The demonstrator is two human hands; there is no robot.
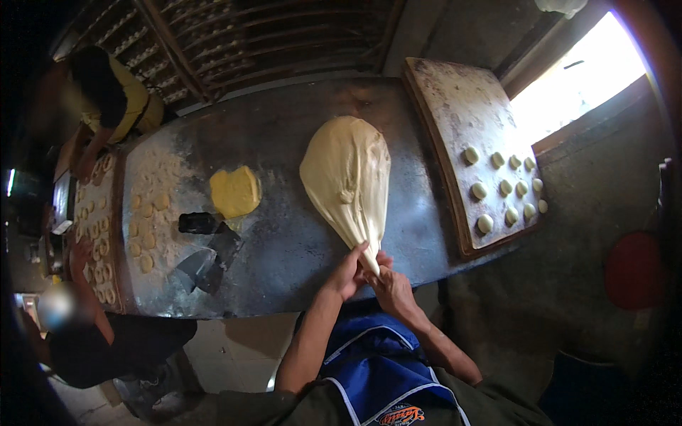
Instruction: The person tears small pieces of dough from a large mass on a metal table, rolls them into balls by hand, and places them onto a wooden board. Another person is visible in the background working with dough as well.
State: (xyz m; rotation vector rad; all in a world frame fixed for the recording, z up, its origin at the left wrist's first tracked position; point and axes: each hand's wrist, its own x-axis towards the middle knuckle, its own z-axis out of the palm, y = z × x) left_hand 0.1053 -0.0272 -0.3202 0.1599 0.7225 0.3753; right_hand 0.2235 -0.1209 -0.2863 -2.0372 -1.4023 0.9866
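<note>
Pinching one stretched dough sheet (347, 174) in both grips, left hand (346, 273), right hand (390, 287), ten dough balls (485, 224) on board (455, 99).

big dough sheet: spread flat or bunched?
Both: the dough sheet lies spread wide on the metal table, narrowing to a bunched end gripped by the left hand and right hand.

Head-worn fisheye, downward over table (284, 255)
</note>
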